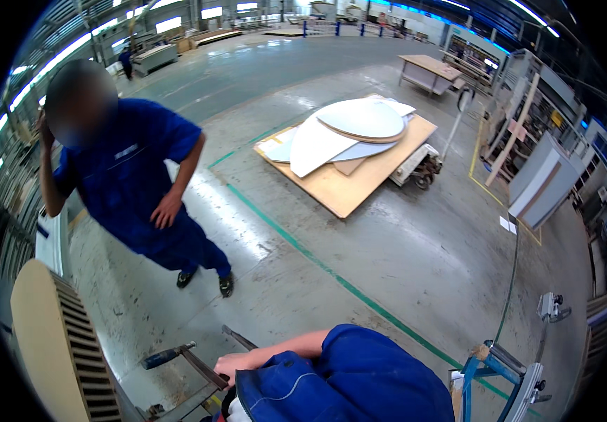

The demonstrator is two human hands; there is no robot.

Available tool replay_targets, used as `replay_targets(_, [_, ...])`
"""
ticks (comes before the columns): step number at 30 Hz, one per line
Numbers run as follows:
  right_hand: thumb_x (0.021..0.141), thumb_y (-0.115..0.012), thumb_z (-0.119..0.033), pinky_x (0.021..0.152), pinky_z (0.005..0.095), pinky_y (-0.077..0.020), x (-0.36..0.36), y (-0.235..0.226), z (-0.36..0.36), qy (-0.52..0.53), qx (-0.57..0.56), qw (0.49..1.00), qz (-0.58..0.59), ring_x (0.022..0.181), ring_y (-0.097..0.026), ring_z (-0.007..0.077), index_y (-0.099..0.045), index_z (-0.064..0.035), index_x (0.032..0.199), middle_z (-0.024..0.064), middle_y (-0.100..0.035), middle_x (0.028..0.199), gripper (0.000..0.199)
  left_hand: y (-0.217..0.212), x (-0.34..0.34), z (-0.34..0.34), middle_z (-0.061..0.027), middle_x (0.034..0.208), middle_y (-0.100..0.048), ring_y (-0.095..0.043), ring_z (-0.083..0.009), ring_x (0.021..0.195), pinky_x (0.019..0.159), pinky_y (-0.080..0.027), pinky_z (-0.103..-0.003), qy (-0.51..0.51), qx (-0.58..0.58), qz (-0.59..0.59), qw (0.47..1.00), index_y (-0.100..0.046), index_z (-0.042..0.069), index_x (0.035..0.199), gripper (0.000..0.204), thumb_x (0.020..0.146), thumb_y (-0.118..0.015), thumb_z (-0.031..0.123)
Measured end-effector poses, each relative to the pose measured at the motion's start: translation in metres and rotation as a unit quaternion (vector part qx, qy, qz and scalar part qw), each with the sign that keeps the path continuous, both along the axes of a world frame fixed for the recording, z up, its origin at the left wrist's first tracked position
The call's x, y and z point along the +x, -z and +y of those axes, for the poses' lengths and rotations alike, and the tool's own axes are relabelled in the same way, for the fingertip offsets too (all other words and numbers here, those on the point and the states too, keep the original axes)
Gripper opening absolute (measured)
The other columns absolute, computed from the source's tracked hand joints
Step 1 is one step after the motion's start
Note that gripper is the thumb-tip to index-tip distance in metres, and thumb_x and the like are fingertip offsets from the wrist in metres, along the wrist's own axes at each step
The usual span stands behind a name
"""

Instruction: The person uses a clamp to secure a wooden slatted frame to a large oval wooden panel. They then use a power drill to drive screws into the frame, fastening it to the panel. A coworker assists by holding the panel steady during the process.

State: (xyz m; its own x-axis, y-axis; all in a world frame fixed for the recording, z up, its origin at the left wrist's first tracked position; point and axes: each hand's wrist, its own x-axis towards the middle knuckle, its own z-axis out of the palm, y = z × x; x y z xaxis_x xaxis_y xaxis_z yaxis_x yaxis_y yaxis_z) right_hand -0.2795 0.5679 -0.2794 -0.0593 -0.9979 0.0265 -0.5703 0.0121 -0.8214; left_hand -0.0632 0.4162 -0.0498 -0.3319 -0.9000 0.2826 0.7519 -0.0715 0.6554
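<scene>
Blue-sleeved and reaching in from the 6 o'clock edge toward 9 o'clock with the right hand [230, 364]. Curling its fingers [223, 368] over the near end of a dark metal bar [201, 367], knuckles up, hand closed on the bar. Not showing the left hand; a small pale shape at the 6 o'clock edge is too cropped to identify.

Locating the bar at 7 o'clock of the frame, running up toward 10 o'clock from the hand and ending beside a blue tool handle [158, 359]. Noting a second thin metal bar [240, 338] just at 12 o'clock of the hand, slanting the same way.

Noting a beige slatted panel [71, 344] at 9 o'clock of the hand, near the blue handle, its slots facing 3 o'clock.

Observing a co-worker in blue work clothes [131, 190] at 11 o'clock of the hand, well apart, standing on the concrete floor [402, 253], raising one hand to the head and resting the other at the hip.

Tracing a green floor line [296, 246] passing between the co-worker and a large wooden sheet [360, 186] at 1 o'clock. Carrying white curved panels [360, 119] on that sheet, with a pallet truck [419, 165] touching its 3 o'clock side.

Noting a blue metal frame [490, 373] at 3 o'clock of the sleeve, near the 5 o'clock edge.
</scene>
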Motion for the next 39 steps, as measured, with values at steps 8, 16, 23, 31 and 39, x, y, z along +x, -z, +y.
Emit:
replay_targets(8, [0.08, -0.076, -0.024, 0.082, 0.0501, -0.0557, -0.069, 0.031, 0.105, 0.042, 0.095, 0.995, -0.007, 0.097, -0.069, 0.0428, -0.074, -0.0018, 0.104, 0.0222, -0.074, 0.102, 0.033, 0.006, -0.108, 0.086, 0.0043, 0.063, -0.023, -0.024, -0.0122, 0.057, 0.054, -0.022, -0.031, 0.114, -0.021, -0.064, 0.991, -0.035, 0.018, 0.07, 0.053, 0.105, -0.051, 0.054])
replay_targets(16, [0.091, -0.072, -0.031, 0.084, 0.0418, -0.054, -0.104, -0.145, 0.165, 0.239, -0.142, 0.957, -0.083, 0.094, -0.068, 0.0336, -0.07, 0.0, 0.118, 0.017, -0.071, 0.105, 0.041, 0.045, -0.165, 0.152, 0.0032, 0.062, -0.028, -0.031, -0.0141, 0.058, 0.056, -0.028, -0.032, 0.1, 0.04, -0.162, 0.981, -0.039, 0.017, 0.069, 0.054, 0.104, -0.053, 0.055])
replay_targets(23, [0.095, -0.07, -0.037, 0.091, 0.0396, -0.0516, -0.055, -0.273, 0.184, 0.235, -0.314, 0.916, -0.078, 0.104, -0.063, 0.0297, -0.057, -0.0006, 0.138, 0.0164, -0.065, 0.123, 0.058, 0.059, -0.162, 0.192, 0.0004, 0.084, -0.051, -0.048, -0.0094, 0.071, 0.061, -0.037, -0.025, 0.32, -0.131, -0.206, 0.915, -0.054, 0.004, 0.098, 0.036, 0.106, -0.056, 0.039])
replay_targets(31, [0.102, -0.065, -0.037, 0.087, 0.0322, -0.0464, 0.004, -0.266, 0.217, 0.188, -0.271, 0.905, -0.268, 0.093, -0.052, 0.0118, -0.059, -0.0005, 0.121, 0.0029, -0.057, 0.096, 0.041, 0.114, -0.151, 0.205, -0.0094, 0.107, -0.068, -0.065, -0.0165, 0.094, 0.08, -0.053, -0.031, 0.508, -0.23, -0.231, 0.797, -0.063, -0.005, 0.117, 0.046, 0.103, -0.059, 0.039])
replay_targets(39, [0.109, -0.055, -0.034, 0.089, 0.03, -0.0461, 0.021, -0.217, 0.29, 0.287, -0.239, 0.853, -0.364, 0.1, -0.052, 0.0094, -0.061, -0.003, 0.122, 0.0003, -0.061, 0.107, 0.034, 0.151, -0.16, 0.257, -0.0057, 0.084, -0.065, -0.061, -0.0157, 0.078, 0.067, -0.05, -0.035, 0.528, -0.37, -0.402, 0.65, -0.066, 0.001, 0.094, 0.018, 0.102, -0.062, 0.017])
